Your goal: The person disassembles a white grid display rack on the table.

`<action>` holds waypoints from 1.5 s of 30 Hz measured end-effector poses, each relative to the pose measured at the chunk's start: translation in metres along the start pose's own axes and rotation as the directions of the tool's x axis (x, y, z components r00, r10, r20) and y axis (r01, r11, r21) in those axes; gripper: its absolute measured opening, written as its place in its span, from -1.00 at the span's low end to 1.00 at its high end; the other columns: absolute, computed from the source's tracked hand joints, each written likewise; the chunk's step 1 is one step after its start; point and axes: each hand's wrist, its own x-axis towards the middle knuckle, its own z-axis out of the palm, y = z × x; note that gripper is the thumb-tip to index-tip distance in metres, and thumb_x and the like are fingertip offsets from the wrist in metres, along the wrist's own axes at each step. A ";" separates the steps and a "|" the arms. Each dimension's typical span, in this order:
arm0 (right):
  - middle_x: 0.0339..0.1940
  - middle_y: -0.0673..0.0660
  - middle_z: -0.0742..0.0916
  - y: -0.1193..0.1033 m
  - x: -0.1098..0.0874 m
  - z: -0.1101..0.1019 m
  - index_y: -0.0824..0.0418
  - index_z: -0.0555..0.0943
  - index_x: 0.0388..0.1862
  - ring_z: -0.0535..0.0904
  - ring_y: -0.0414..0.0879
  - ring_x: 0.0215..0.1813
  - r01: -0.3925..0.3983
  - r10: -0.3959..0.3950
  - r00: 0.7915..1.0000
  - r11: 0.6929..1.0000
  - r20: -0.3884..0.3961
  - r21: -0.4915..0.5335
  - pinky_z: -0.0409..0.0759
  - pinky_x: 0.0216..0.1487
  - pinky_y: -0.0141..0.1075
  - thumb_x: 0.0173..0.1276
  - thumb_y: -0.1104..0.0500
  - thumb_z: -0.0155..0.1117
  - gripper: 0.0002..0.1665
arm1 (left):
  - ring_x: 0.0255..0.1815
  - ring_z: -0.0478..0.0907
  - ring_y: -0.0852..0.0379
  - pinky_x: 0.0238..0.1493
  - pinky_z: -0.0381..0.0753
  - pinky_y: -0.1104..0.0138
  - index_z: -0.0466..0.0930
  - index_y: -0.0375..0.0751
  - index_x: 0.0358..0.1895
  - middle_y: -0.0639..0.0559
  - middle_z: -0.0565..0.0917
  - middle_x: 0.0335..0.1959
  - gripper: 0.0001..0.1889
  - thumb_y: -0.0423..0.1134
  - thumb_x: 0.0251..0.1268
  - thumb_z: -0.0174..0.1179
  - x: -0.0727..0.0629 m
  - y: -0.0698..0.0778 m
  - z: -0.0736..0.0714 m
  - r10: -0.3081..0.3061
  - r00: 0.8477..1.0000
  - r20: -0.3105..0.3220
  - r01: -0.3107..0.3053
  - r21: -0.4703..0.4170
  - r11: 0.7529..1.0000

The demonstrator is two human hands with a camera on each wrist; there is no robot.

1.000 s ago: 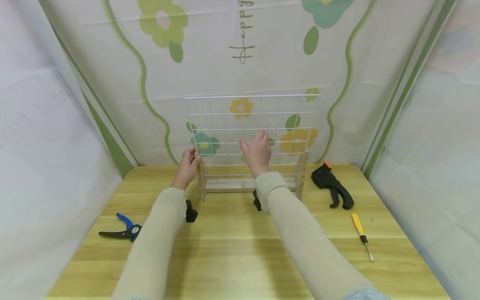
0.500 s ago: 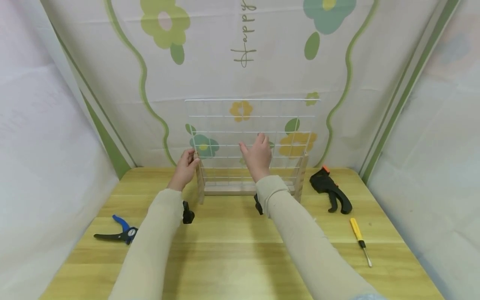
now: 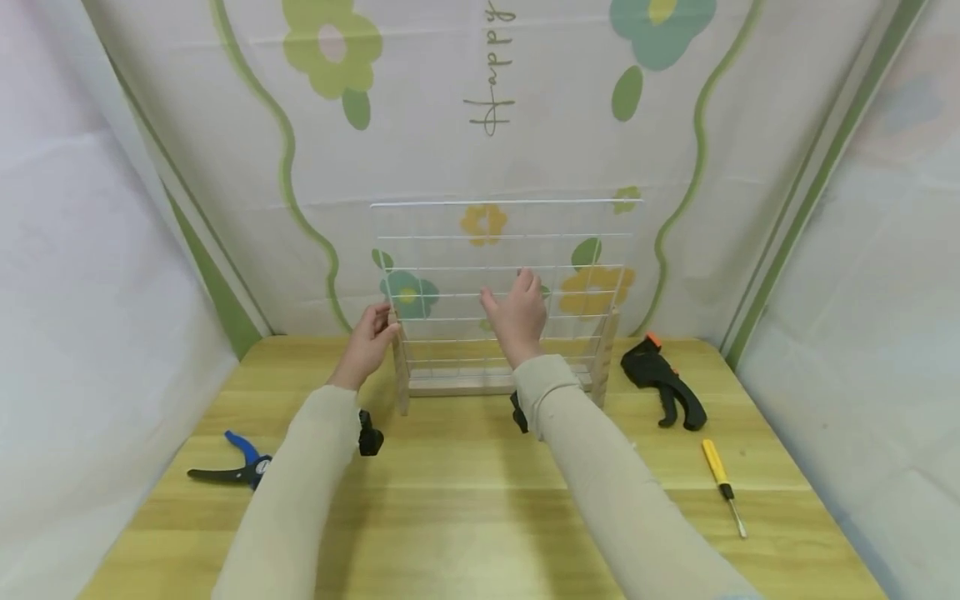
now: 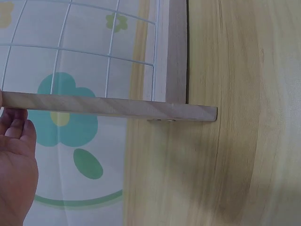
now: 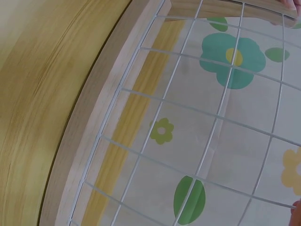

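A white wire grid (image 3: 450, 269) stands upright in a pale wooden stand, whose base bar (image 3: 461, 386) runs along its lower edge. My left hand (image 3: 365, 346) holds the top end of the left wooden side post (image 3: 401, 371). In the left wrist view, curled fingers (image 4: 16, 125) meet the post's outer face. At the middle of the grid, my right hand (image 3: 517, 317) grips a wire, thumb pointing up to the left. Only a bit of its fingertips (image 5: 296, 209) shows at the right wrist view's edge. The right side post (image 3: 602, 358) stands beyond the right forearm.
On the wood-grain table (image 3: 442, 517), blue-and-black handled pliers (image 3: 243, 467) lie at left, partly behind the left sleeve. At right are a black clamp (image 3: 660, 379) with an orange tip and a yellow-handled screwdriver (image 3: 723, 483). A flower-patterned cloth (image 3: 420, 142) hangs right behind the grid.
My left wrist and forearm have shifted slightly left and down, with the fingers still at the post's top. The right hand stays on the grid; the head view has tilted slightly.
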 end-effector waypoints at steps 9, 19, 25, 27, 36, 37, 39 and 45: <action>-0.02 0.26 0.50 0.001 -0.004 -0.004 0.35 0.30 0.12 0.50 0.07 -0.16 -0.019 0.018 0.999 0.999 0.030 0.042 0.55 -0.19 -0.18 0.15 -0.12 0.31 -0.24 | 0.42 0.09 -0.15 0.37 0.14 0.05 0.03 -0.37 0.37 -0.29 0.13 0.41 -0.47 -0.27 0.43 -0.08 -0.015 0.006 0.000 -0.018 1.000 0.022 0.017 0.005 1.000; 0.03 0.24 0.52 -0.001 -0.012 -0.009 0.33 0.30 0.14 0.48 -0.02 -0.34 -0.031 0.031 0.999 0.999 0.010 0.039 0.49 -0.44 -0.28 0.14 -0.15 0.30 -0.22 | 0.41 0.12 -0.12 0.37 0.16 0.10 -0.01 -0.25 0.44 -0.24 0.15 0.40 -0.40 -0.15 0.43 -0.07 -0.030 0.005 0.000 -0.036 0.999 0.012 0.035 0.101 0.994; 0.03 0.26 0.51 -0.003 -0.017 -0.010 0.35 0.27 0.21 0.50 0.03 -0.33 -0.020 0.020 1.000 0.999 0.011 0.044 0.50 -0.46 -0.24 0.17 -0.15 0.26 -0.18 | 0.41 0.11 -0.12 0.37 0.14 0.10 -0.01 -0.25 0.44 -0.23 0.14 0.41 -0.40 -0.14 0.43 -0.09 -0.039 0.004 0.004 0.000 1.000 -0.019 0.001 0.094 0.996; 0.02 0.26 0.51 -0.004 -0.018 -0.010 0.35 0.26 0.22 0.51 0.05 -0.28 -0.018 0.018 1.000 0.999 0.009 0.040 0.51 -0.44 -0.23 0.17 -0.14 0.26 -0.17 | 0.42 0.11 -0.11 0.37 0.16 0.10 -0.04 -0.25 0.44 -0.23 0.14 0.41 -0.40 -0.13 0.44 -0.10 -0.042 0.003 0.006 0.002 0.999 -0.032 0.001 0.095 0.995; 0.00 0.26 0.52 -0.005 -0.022 -0.013 0.36 0.26 0.22 0.52 0.08 -0.22 -0.020 0.020 1.000 0.998 0.005 0.061 0.54 -0.36 -0.19 0.15 -0.12 0.28 -0.17 | 0.43 0.06 -0.06 0.36 0.16 0.15 -0.11 -0.30 0.45 -0.24 0.10 0.42 -0.37 -0.14 0.45 -0.13 -0.053 0.003 0.012 -0.001 0.999 -0.047 0.004 0.052 0.999; -0.01 0.26 0.52 -0.005 -0.022 -0.013 0.35 0.27 0.21 0.52 0.08 -0.23 -0.022 0.021 1.000 0.998 0.006 0.065 0.53 -0.36 -0.19 0.15 -0.12 0.28 -0.18 | 0.43 0.06 -0.06 0.36 0.15 0.16 -0.12 -0.30 0.45 -0.23 0.10 0.42 -0.37 -0.14 0.46 -0.13 -0.055 0.003 0.012 -0.004 0.999 -0.042 0.006 0.054 0.999; -0.01 0.24 0.52 -0.005 -0.023 -0.014 0.34 0.27 0.20 0.52 0.07 -0.23 -0.024 0.024 1.000 0.997 0.007 0.068 0.53 -0.35 -0.20 0.15 -0.12 0.27 -0.19 | 0.43 0.07 -0.05 0.36 0.16 0.17 -0.13 -0.30 0.45 -0.22 0.10 0.42 -0.37 -0.14 0.46 -0.13 -0.057 0.004 0.012 -0.006 0.999 -0.033 0.008 0.061 0.998; 0.00 0.23 0.52 -0.007 -0.027 -0.017 0.33 0.24 0.23 0.52 0.05 -0.24 -0.024 0.023 1.000 0.996 0.012 0.083 0.53 -0.38 -0.21 0.14 -0.11 0.26 -0.18 | 0.41 0.12 -0.10 0.34 0.19 0.16 -0.09 -0.37 0.43 -0.26 0.16 0.39 -0.40 -0.20 0.46 -0.12 -0.066 0.006 0.011 0.037 0.999 -0.025 -0.034 0.098 0.995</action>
